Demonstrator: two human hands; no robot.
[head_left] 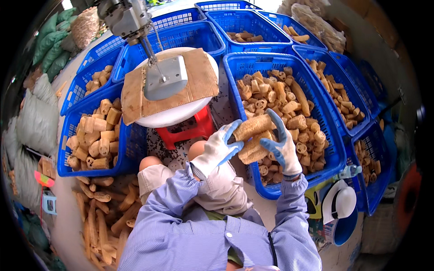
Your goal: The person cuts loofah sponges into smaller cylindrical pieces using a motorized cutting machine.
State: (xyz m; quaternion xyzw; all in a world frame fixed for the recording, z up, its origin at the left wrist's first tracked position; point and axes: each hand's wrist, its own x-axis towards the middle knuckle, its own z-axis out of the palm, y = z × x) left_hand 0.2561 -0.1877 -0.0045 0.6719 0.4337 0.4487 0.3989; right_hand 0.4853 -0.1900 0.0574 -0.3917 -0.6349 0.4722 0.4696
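Both my hands wear white gloves with blue fingers and are raised in front of my knees. My left hand [216,150] closes on the left end of a tan loofah piece [253,127]. A second loofah piece [254,150] lies against its lower side. My right hand [285,149] curls around the right ends of both pieces, its thumb on the lower one. Just beyond them stands a blue plastic crate [335,156] heaped with short cut loofah pieces [281,92].
A machine [169,77] stands over a cardboard-covered white round top [178,116], with a red stool [190,131] below. At left, another blue crate [86,172] holds loofah chunks; long loofahs [101,223] are piled below it. A white cap [344,198] sits at right. More crates stand behind.
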